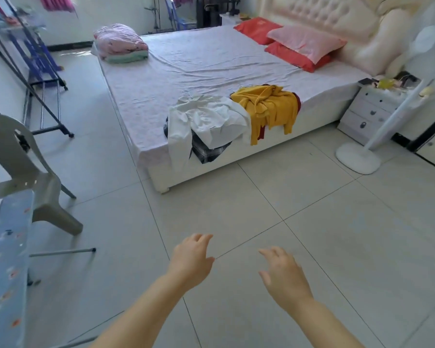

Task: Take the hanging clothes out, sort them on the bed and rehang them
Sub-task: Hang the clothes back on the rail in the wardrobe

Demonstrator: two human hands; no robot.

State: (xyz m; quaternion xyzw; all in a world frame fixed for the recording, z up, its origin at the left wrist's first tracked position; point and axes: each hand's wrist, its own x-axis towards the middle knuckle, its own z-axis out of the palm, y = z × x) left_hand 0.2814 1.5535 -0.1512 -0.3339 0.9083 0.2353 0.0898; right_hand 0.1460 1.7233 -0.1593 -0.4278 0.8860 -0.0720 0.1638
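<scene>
Bed (pixel 199 64): the landmark here; every piece to be sorted lies on its near edge.
Rack (pixel 43 106): stands on the floor off the bed's left side, well apart from the clothes.
White shirt (pixel 206 119): crumpled on the bed's near edge, with one sleeve hanging down the side. It looks light and limp, so it would sag if lifted by one corner. Best taken at the collar or both shoulders.
Yellow top (pixel 269 104): just beside the white shirt, towards the headboard end of the bed, and draped over the edge. It looks like a thicker, soft knit, likely a little heavier. A dark red piece shows under it, so lifting from the shoulders should part them.
Plaid cloth (pixel 206 151): pinned beneath the white shirt and hanging down the bed's side. It probably comes free only once the shirt is off.
Left hand (pixel 191 259): over the floor short of the bed, fingers spread and loose, holding nothing.
Right hand (pixel 284 272): beside the left hand, equally short of the bed, fingers relaxed and empty.
Hanger hook (pixel 186 92): thin wire at the shirt's top, stiff and liable to snag.
</scene>
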